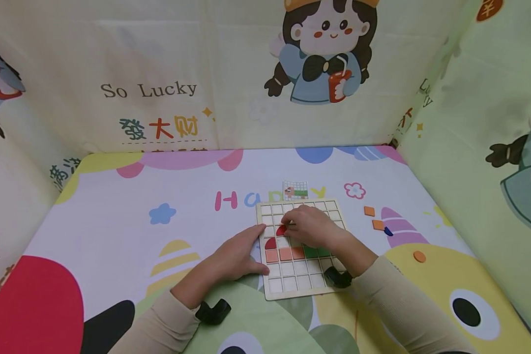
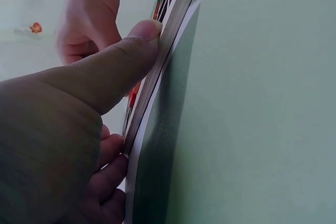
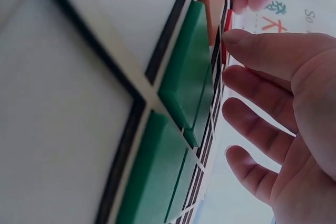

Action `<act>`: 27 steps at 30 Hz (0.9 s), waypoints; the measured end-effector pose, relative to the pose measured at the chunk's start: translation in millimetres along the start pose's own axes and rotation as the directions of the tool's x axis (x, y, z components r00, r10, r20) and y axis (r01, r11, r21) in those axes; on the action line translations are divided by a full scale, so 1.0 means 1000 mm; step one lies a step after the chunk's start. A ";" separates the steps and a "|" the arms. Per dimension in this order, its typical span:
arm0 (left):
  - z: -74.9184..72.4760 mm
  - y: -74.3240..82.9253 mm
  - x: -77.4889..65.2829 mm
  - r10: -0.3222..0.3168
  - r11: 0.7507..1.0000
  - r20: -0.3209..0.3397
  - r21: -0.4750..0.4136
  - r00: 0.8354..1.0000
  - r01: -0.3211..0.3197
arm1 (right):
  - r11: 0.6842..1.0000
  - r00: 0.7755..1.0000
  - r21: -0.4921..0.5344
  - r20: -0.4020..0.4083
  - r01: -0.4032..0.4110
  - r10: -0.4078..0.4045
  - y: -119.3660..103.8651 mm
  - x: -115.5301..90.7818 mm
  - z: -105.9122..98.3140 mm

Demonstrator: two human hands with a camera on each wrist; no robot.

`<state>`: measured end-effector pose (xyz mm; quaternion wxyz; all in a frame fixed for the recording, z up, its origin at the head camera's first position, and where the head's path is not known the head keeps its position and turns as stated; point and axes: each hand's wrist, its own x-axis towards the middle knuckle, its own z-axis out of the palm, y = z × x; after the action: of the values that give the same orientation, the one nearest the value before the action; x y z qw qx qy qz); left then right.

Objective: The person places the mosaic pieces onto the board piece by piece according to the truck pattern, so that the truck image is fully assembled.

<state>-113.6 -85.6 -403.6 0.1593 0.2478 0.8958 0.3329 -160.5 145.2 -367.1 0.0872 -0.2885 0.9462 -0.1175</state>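
Observation:
A wooden grid board (image 1: pixel 287 296) lies on the patterned table cover. My left hand (image 1: pixel 236 253) rests along its left edge, thumb and fingers spread; in the left wrist view the thumb (image 2: pixel 144 31) presses the rim. Over the upper left squares, my right hand (image 1: pixel 311 226) pinches a small red rounded tile (image 1: pixel 281 230); its fingertips partly cover it. Another red tile (image 1: pixel 271 243) sits lower left. Below, a row holds salmon tiles (image 1: pixel 285 254) and green tiles (image 1: pixel 310 252), partly behind the right wrist. The green tiles (image 3: pixel 186 72) show close up in the right wrist view.
A small picture card (image 1: pixel 295 190) lies just beyond the board. To the right are two orange square tiles (image 1: pixel 378 224), a dark blue tile (image 1: pixel 388 231) and an orange round tile (image 1: pixel 419 256). Printed cloth walls (image 1: pixel 234 73) stand behind and at both sides.

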 end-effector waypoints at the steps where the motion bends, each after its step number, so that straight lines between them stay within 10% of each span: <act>1: 0.000 0.000 0.000 0.002 1.000 0.000 -0.001 1.000 -0.002 | 1.000 1.000 0.011 0.003 -0.006 0.006 0.001 -0.001 -0.001; 27: 0.001 -0.001 0.001 -0.005 1.000 -0.002 0.004 1.000 0.005 | 0.943 0.942 0.168 -0.130 -0.288 0.311 0.104 -0.071 -0.028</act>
<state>-114.0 -84.8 -405.2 0.1588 0.2458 0.8972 0.3308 -163.5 274.0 -362.2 0.0516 -0.1237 0.9717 -0.1942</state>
